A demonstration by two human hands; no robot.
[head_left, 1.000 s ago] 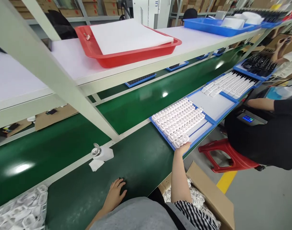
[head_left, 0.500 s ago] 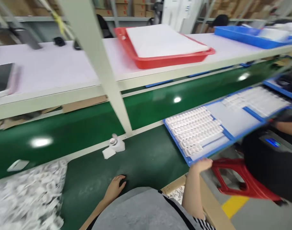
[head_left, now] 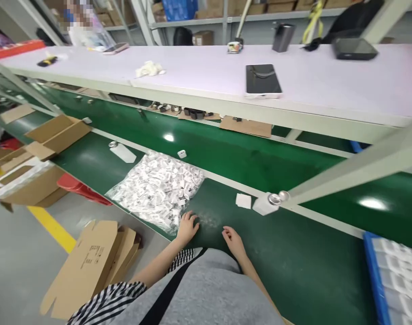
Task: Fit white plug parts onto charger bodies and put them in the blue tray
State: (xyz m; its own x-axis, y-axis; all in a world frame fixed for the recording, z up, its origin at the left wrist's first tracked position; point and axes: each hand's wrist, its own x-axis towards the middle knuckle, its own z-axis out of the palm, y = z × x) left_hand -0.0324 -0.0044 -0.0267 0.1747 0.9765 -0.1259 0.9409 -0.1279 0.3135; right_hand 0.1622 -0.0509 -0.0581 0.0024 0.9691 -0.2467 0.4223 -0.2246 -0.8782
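My left hand (head_left: 187,227) lies open on the green table surface (head_left: 293,257), fingers spread. Its fingertips touch the near edge of a heap of small white parts in clear bags (head_left: 155,187). To its right, my right hand (head_left: 233,239) rests on the same surface with loosely bent fingers and nothing in it. A white paper square (head_left: 243,201) and a small white bottle with a metal cap (head_left: 267,203) lie just beyond the right hand. The corner of a blue tray of white parts (head_left: 370,271) shows at the far right.
A slanted frame post (head_left: 354,167) crosses on the right. A phone (head_left: 262,80) lies on the white upper shelf (head_left: 199,74). Open cardboard boxes (head_left: 53,131) stand at the left, a flattened carton (head_left: 90,262) lies on the floor, and a red stool (head_left: 80,187) stands under the table.
The view has swung left, from the blue trays to the heap of bagged parts. My right hand has left the tray edge and now rests on the table beside my left hand.
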